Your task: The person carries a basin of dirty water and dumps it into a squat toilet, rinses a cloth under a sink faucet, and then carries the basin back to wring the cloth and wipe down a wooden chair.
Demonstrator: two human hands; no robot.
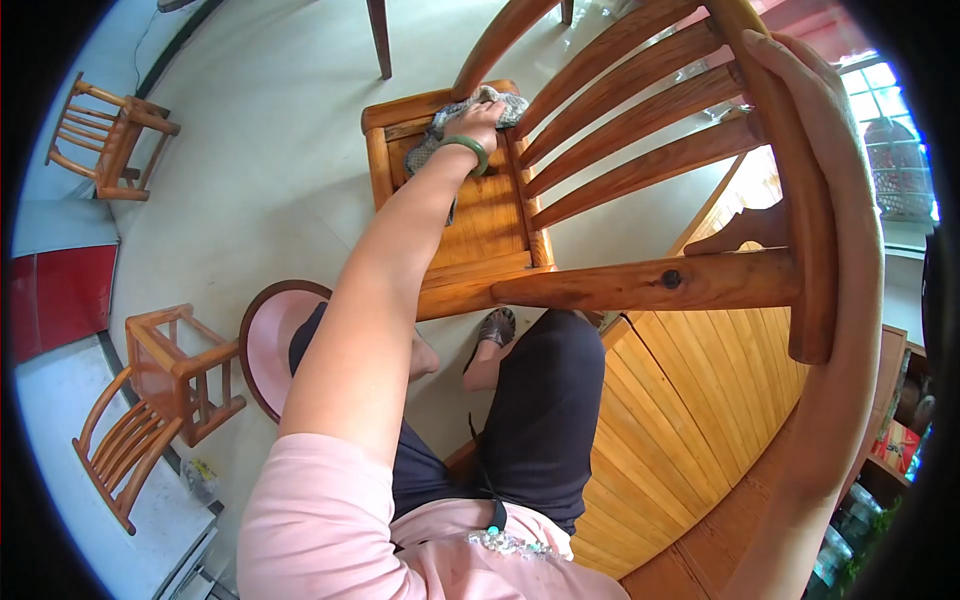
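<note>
A wooden chair (486, 228) with a slatted back is tilted in front of me, its seat facing up toward me. My left hand (478, 122), with a green bangle at the wrist, presses a grey patterned cloth (513, 108) onto the seat near the back slats. The fingers are bent over the cloth, and part of it shows beneath the wrist. On the right, my right hand (800, 85) grips the top rail of the chair back (815, 260), the forearm running alongside the rail. Some of its fingers are hidden behind the wood.
A pink basin (268, 345) with a dark rim stands by my leg. Two small wooden chairs (160, 370) (118, 140) are on the left. At my right lies a slatted wooden surface (690, 400), with a shelf of jars (850, 530) beyond. Furniture legs (379, 40) stand ahead.
</note>
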